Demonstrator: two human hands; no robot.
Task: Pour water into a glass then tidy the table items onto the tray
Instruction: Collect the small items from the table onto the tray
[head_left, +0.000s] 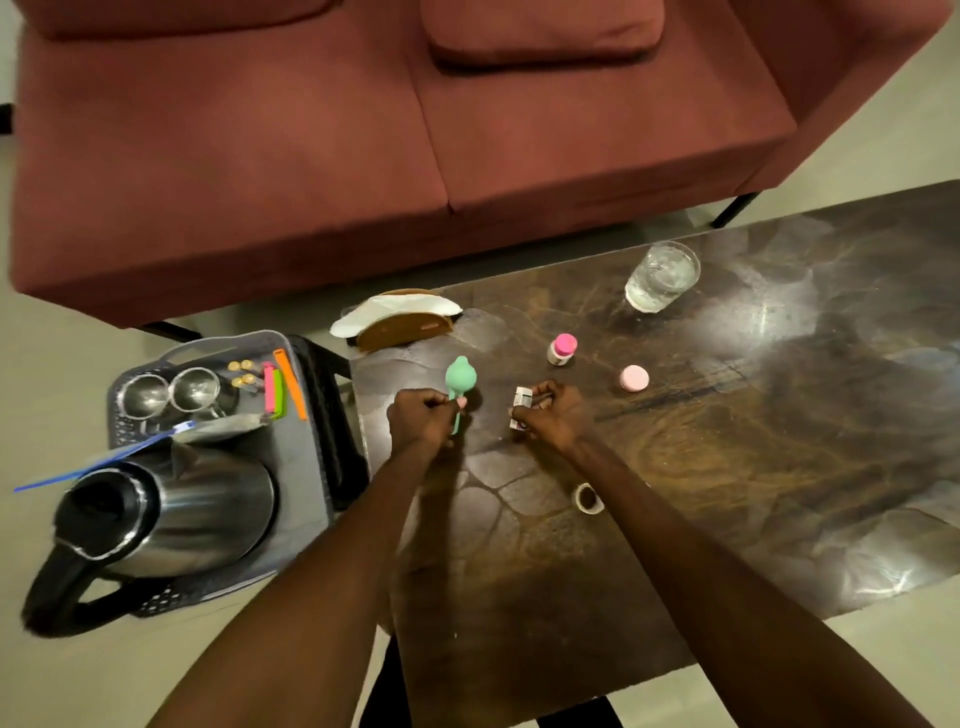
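My left hand (420, 419) grips the handle of a mint-green spoon-like tool (460, 378) just above the dark marbled table (727, 441). My right hand (549, 415) holds a small white box (521, 406). A glass (662, 276) filled with water stands at the table's far side. A small bottle with a pink cap (562, 349), a round pink case (634, 378) and a roll of tape (589, 499) lie loose on the table. The grey tray (306, 467) sits to the left with a steel kettle (171, 512) on it.
On the tray also sit two steel cups (169, 395), coloured clips (280, 389), gold coins (242, 373) and a blue-edged packet (104, 462). A wooden napkin holder (405, 325) stands at the table's far left corner. A red sofa (363, 156) lies beyond.
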